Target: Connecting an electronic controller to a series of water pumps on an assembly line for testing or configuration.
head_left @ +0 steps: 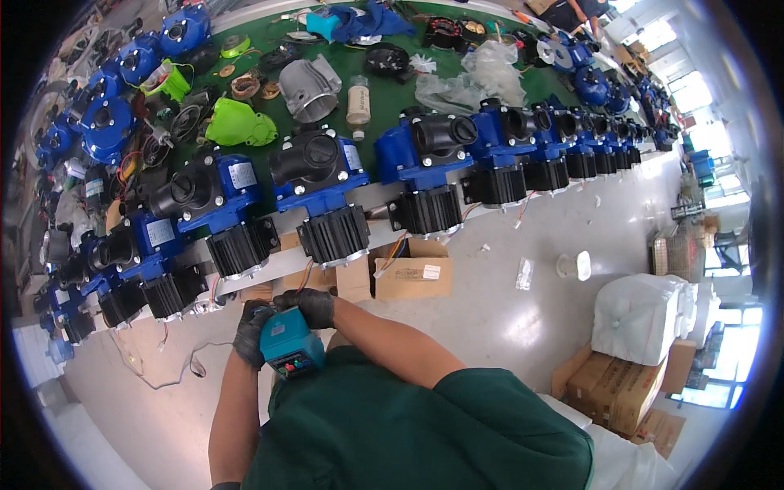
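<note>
Close to my body is a teal box-shaped device (292,336), its black end panel bearing red and green parts. My gloved left hand (250,333) lies along its left side with fingers curled; what they grip is hidden. Just beyond the box, my gloved right hand (310,308) is closed at the lower end of thin wires (305,279), which hang from a black finned motor (335,235). That motor is joined to a blue pump (317,175) with a black outlet, on the bench edge above my hands.
Similar blue pumps (425,147) line the bench edge on both sides. Behind them the green bench top (367,57) carries a grey metal housing (309,88), a bottle (358,104) and green covers (239,122). An open carton (415,273) stands beneath. A grey cable (175,377) trails at left.
</note>
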Demonstrator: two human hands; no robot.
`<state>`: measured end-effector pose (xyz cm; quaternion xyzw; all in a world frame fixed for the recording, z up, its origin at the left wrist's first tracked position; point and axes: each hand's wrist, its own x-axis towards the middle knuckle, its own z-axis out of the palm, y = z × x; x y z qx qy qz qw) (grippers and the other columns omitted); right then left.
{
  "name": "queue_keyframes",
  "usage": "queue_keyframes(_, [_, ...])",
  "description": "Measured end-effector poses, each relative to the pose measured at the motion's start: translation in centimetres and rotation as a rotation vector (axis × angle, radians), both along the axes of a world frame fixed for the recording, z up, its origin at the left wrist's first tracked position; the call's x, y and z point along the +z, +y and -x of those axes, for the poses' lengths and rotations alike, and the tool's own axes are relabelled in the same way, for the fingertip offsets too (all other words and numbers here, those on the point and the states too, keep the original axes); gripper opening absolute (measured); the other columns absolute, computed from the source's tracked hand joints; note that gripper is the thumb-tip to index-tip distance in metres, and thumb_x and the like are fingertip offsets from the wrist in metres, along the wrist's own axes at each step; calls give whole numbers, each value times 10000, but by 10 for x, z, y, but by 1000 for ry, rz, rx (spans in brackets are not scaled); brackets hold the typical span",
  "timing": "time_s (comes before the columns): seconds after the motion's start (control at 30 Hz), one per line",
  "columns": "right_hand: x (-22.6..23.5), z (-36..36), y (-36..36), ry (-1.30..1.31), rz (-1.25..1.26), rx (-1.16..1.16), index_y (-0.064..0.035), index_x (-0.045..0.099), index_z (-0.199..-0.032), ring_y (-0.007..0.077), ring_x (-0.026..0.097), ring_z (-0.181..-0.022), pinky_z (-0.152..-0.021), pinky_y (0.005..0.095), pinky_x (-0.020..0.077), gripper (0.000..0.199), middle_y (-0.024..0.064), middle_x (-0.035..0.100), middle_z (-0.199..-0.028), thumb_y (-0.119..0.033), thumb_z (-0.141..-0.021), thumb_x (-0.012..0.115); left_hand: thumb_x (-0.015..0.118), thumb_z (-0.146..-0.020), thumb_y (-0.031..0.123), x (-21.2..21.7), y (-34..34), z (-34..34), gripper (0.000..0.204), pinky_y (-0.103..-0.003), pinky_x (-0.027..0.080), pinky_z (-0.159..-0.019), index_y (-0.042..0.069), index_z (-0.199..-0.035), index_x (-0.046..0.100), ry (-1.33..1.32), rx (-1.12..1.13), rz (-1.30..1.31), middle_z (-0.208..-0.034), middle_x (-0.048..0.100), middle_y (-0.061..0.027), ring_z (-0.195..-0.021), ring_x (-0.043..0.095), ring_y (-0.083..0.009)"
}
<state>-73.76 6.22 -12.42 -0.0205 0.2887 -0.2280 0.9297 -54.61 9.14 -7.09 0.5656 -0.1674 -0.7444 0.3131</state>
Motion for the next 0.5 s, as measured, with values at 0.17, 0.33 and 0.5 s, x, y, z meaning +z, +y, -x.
queue_keyframes(0.17, [17, 2, -3, 1, -156, 61, -83, 644, -1123, 232, 655, -995, -950, 397, 523, 385, 95, 696, -1073, -372, -885, 733, 627, -901, 106, -2, -1, 1, 235, -414, 597, -731, 167, -1121, 568, 0, 26, 3, -991, 616, -105, -898, 644, -267])
queue_keyframes(0.33, [14, 2, -4, 6, -206, 147, -71, 628, -1205, 276, 657, -1030, -988, 427, 508, 495, 130, 692, -1169, -439, -885, 712, 625, -911, 117, 2, -4, 5, 191, -400, 586, -750, 161, -1093, 589, -8, 8, 4, -976, 619, -76, -896, 639, -243])
queue_keyframes(0.5, [14, 2, -1, -44, -193, 175, -82, 647, -1187, 289, 665, -1013, -988, 439, 507, 548, 122, 703, -1148, -512, -853, 713, 648, -902, 108, 4, -5, 6, 186, -400, 584, -751, 167, -1070, 596, 15, 27, -29, -974, 629, -64, -885, 640, -238])
